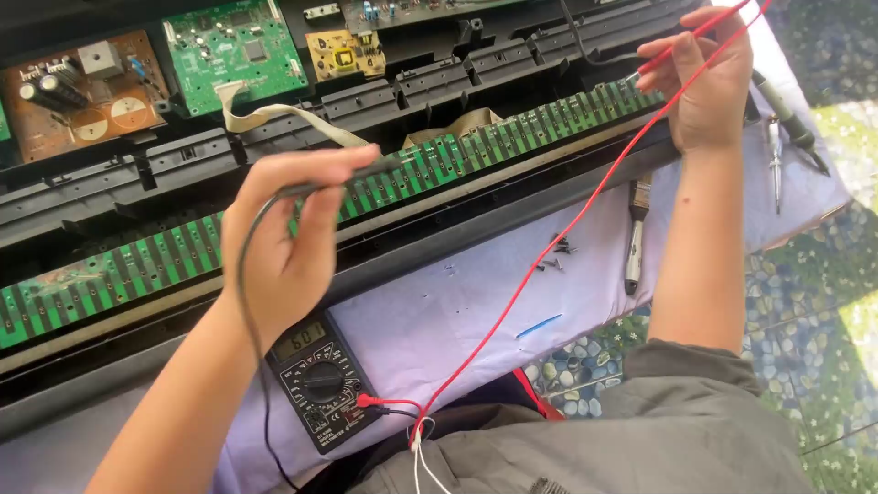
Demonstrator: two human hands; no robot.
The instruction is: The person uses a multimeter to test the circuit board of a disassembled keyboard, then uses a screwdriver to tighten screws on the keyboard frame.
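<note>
Head view shows the left hand (283,242) closed around a black test probe (366,169), its tip resting on the long green contact board (412,169) just beyond the fingertips. The right hand (709,82) pinches a red test probe (654,64) between thumb and fingers, with the tip set on the same board's far end just below the hand. A red lead (567,229) runs from that probe down past the right forearm to a black multimeter (320,380), which lies on the lilac-covered counter (457,311) right beneath the left wrist; a black lead (245,302) drops from the left hand beside it.

Likely trouble: either tip could slide off its narrow pad and bridge two neighbouring strips, giving a false reading, since both hands work without support. The red lead hangs taut across the counter, so a tug from the right arm could drag the meter or pull the plug. Small screws (553,256) lie loose under that lead, near the right forearm, and a sweep of it could scatter them. A brush (636,238) and a soldering iron (786,114) sit close beside the right arm.
</note>
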